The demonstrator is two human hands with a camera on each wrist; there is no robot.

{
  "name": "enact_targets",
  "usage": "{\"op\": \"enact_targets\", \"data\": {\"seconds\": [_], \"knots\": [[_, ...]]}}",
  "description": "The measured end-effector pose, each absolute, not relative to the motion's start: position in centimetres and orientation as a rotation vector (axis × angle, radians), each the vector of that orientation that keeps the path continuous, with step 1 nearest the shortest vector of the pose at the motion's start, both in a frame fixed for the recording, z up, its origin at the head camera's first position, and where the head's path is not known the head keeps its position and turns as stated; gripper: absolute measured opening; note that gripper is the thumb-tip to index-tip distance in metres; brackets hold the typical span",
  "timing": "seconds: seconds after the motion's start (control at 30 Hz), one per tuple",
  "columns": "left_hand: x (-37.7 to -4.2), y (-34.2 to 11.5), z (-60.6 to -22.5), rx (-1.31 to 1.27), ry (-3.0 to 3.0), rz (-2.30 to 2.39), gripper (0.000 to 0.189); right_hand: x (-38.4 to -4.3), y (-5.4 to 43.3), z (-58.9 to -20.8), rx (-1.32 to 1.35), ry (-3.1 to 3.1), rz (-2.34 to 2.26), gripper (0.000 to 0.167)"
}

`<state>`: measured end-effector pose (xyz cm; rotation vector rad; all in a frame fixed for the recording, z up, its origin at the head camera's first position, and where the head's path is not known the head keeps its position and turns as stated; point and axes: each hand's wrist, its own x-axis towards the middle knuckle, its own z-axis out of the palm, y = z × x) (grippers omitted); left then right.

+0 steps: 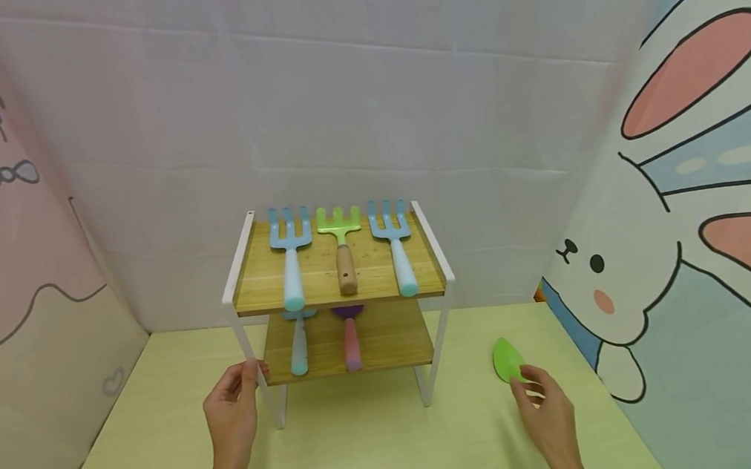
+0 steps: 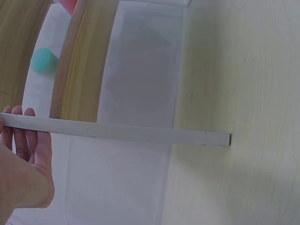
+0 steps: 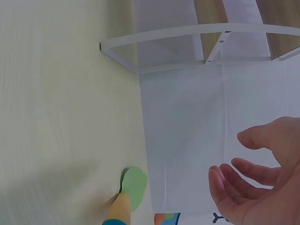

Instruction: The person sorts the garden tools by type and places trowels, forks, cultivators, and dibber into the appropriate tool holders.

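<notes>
A two-tier shelf (image 1: 381, 299) with wooden boards and a white frame stands on the table. My left hand (image 1: 231, 411) grips its front left leg (image 2: 140, 134), thumb in front and fingers curled behind. At the right lies a green hand trowel (image 3: 134, 187) with a wooden handle and blue end. Above it my right hand (image 1: 547, 413) hovers, fingers loosely bent and holding nothing. On the upper board are two blue hand forks (image 1: 291, 271) (image 1: 400, 258) and a green hand fork (image 1: 344, 263) with a wooden handle.
On the lower board lie a blue-handled tool (image 1: 299, 349) and a purple tool with a pink handle (image 1: 352, 344), their heads partly hidden by the upper board. A white cloth (image 1: 365, 116) hangs behind the table (image 1: 368, 451). Printed cloths (image 1: 712, 324) flank both sides.
</notes>
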<state>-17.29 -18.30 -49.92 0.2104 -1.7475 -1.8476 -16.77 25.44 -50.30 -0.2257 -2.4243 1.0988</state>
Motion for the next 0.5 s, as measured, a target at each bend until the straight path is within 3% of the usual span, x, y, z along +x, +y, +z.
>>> {"op": "enact_targets", "data": {"seconds": [0.5], "knots": [[-17.2,-18.2,-49.7,0.222,-1.739,-1.866,0.028,-17.0,27.8,-53.5,-0.351,-2.489,1.13,0.03]]}}
